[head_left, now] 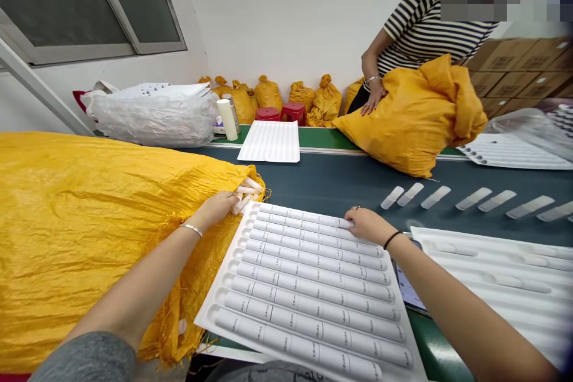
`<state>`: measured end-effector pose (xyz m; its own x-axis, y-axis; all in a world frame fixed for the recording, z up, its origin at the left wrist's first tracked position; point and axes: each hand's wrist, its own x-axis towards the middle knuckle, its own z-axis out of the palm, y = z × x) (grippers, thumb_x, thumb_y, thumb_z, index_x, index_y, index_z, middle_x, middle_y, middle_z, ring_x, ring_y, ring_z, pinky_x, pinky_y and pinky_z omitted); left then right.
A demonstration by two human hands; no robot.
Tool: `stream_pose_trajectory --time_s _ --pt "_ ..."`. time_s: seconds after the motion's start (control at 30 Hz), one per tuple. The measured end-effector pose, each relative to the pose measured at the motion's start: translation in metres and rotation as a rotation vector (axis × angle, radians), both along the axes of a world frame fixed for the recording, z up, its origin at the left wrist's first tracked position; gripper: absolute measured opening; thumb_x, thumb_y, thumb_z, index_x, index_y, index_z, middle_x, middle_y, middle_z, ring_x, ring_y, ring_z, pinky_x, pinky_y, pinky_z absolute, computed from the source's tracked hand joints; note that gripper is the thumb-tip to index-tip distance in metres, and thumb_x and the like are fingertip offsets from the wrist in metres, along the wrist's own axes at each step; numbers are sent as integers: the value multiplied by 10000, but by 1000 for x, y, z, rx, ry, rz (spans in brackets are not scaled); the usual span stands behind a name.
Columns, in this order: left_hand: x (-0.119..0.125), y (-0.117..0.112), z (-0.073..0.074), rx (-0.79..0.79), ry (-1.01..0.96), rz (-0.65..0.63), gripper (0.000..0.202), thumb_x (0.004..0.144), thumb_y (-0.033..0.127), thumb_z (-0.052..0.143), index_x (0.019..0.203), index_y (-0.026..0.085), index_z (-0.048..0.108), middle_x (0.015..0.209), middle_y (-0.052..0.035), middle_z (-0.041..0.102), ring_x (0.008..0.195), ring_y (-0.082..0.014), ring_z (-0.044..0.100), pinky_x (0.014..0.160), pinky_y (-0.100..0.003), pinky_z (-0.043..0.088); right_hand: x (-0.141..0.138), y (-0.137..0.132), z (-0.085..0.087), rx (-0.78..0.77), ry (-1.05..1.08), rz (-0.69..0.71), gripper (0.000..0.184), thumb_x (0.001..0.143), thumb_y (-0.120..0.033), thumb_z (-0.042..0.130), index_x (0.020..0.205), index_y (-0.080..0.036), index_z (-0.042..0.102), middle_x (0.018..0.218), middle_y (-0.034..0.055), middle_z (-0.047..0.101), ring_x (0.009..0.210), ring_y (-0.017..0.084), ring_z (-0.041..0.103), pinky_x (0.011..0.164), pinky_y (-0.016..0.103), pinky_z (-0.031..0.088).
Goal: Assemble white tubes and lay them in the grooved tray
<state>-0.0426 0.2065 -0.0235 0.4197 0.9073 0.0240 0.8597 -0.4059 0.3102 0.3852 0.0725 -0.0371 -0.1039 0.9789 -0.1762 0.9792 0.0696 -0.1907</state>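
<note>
Tray [308,286]: white, moulded, near edge of surface [340,185], centre. Slots filled w/ white tubes lying side by side, rows running near to far.

Sack [89,233]: yellow woven, large, lying on its side at left, mouth facing tray's far-left corner. Bundle of tubes [247,194] sticks out of mouth.

L hand [217,206]: at sack mouth, grip closed round the tubes poking out. Silver bangle on wrist.

R hand [367,224]: resting on tray's far-right corner, fingers flat on top row, grip loose, holding nothing. Black band on wrist.

2nd tray [501,280]: white, mostly empty, right of first, partly over a phone [407,289].

Loose tubes [474,198]: row lying apart along the dark belt, right half.

Far side: empty tray [270,141] at far edge; clear bag [156,116] of trays at far-left; 2nd yellow sack [416,116] at far-right, co-worker's hand [372,97] flat on it, striped top. More sacks [295,98] by wall; cartons [519,65] behind.
</note>
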Motion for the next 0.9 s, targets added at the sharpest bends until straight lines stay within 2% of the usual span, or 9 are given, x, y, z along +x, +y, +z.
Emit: stream_pose_trajectory --time_s 0.17,0.27,0.37,0.47,0.57,0.67,0.77,0.83,0.9 --pt "1 -2 -4 109 127 -238 274 838 191 458 1035 202 648 1122 -98 587 1082 -246 513 1010 -376 342 -7 -12 0 102 50 -144 206 762 -192 507 950 -141 573 859 91 626 797 201 576 677 258 392" --pt "5 1 -5 119 184 -328 249 810 177 510 1002 227 661 1138 -77 591 1072 -241 533 990 -362 368 -16 -17 3 125 102 -190 171 779 -235 492 923 -166 555 857 70 625 786 189 572 653 250 392" --pt "2 4 -1 146 212 -346 273 803 137 505 1000 236 667 1206 -76 582 1140 -252 512 1018 -385 352 -22 -30 10 137 146 -207 173 789 -265 490 925 -179 553 872 57 628 789 185 574 652 254 405" --pt "-19 -2 13 214 217 -257 307 807 113 466 1032 193 658 1321 -127 508 1252 -301 424 1078 -474 269 -21 -52 17 160 216 -245 226 822 -298 462 993 -185 558 913 53 633 791 181 580 666 266 429" --pt "-54 -27 34 232 225 -158 295 820 139 433 1014 151 654 1264 -169 544 1194 -317 486 1045 -480 328 -18 -77 17 148 332 -319 343 858 -369 438 1129 -197 557 902 51 635 732 180 578 649 290 451" --pt "-74 -67 49 144 81 -146 282 851 240 457 1077 182 616 1177 -109 615 1108 -261 563 977 -381 429 -32 -94 19 104 466 -309 393 877 -395 423 1210 -214 526 972 60 636 695 170 574 632 303 470" --pt "-61 -111 49 61 -172 -201 298 881 300 458 1140 201 567 1195 -92 594 1145 -224 539 989 -344 433 -70 -98 30 58 615 -155 341 870 -313 445 1190 -223 519 1092 65 612 775 164 587 668 293 490" --pt "-39 -134 42 66 -193 -215 281 898 278 424 1131 204 563 1237 -112 531 1201 -230 485 999 -368 428 -104 -95 40 19 695 -2 315 853 -244 464 1159 -228 534 1082 56 617 800 159 587 682 286 494" --pt "-15 -150 34 139 -146 -154 263 901 287 429 1110 203 566 1331 -140 413 1278 -274 387 1024 -443 397 -138 -87 49 -2 760 131 316 846 -217 486 1156 -231 545 1065 51 628 792 153 587 689 286 497"
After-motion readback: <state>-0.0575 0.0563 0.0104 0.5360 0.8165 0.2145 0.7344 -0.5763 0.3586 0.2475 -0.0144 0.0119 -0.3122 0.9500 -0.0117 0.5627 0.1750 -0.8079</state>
